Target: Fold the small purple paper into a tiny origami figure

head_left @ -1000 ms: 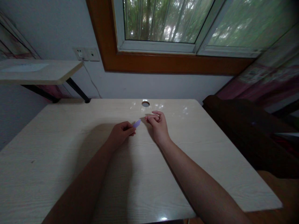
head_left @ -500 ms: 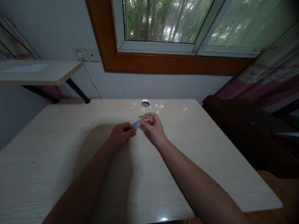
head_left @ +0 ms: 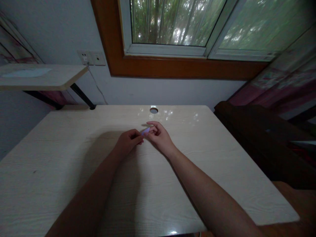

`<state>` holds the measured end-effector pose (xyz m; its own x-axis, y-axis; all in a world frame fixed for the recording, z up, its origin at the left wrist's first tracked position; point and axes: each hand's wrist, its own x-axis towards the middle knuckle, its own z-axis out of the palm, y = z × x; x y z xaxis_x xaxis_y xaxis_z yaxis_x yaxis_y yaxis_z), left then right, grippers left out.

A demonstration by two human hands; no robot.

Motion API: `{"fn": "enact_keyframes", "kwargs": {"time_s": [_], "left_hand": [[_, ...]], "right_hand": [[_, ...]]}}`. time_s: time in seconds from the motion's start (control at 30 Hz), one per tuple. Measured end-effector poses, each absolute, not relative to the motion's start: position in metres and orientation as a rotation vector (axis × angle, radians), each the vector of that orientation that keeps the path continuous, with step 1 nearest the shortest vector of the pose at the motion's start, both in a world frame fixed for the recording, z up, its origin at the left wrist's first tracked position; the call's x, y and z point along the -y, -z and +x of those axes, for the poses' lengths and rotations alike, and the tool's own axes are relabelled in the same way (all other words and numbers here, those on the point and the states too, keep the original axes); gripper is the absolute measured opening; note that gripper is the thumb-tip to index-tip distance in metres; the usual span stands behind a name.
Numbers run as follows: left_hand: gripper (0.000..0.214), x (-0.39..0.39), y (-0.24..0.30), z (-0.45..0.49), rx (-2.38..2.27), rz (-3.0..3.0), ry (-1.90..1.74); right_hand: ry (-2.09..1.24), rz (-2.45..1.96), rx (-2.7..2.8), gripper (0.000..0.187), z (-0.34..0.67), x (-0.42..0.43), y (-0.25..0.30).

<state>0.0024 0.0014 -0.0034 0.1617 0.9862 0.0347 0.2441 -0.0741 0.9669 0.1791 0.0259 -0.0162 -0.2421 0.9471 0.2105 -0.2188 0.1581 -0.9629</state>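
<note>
Over the middle of a pale wooden desk [head_left: 61, 148], my left hand [head_left: 127, 142] is curled, its fingers pinching one end of a small purple slip of paper [head_left: 145, 131]. My right hand [head_left: 159, 136] meets it from the right, with thumb and fingers closed on the slip's other end. Most of the slip is hidden between the fingertips. Both forearms stretch across the desk towards me.
A round cable hole [head_left: 153, 110] sits near the desk's far edge. A raised shelf [head_left: 41, 77] on black struts stands at the left, wall sockets [head_left: 91, 58] behind it. A window fills the top, and dark furniture [head_left: 259, 131] stands right of the desk.
My right hand has moved left to the slip and closed on its free end. The left hand has stayed put, still pinching the paper.
</note>
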Motion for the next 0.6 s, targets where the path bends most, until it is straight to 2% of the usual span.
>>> {"fn": "enact_keyframes", "kwargs": {"time_s": [0.23,0.6], "left_hand": [[0.024,-0.0042,0.0065,0.0022,-1.277,1.456,-1.088],[0.021,-0.0063,0.002,0.002,-1.287,1.339,-1.162]], "right_hand": [[-1.304,-0.825,1.253,0.039,0.1785,-0.0267,0.0165],[-1.34,-0.849,1.087,0.044,0.1789,-0.0304,0.0177]]}}
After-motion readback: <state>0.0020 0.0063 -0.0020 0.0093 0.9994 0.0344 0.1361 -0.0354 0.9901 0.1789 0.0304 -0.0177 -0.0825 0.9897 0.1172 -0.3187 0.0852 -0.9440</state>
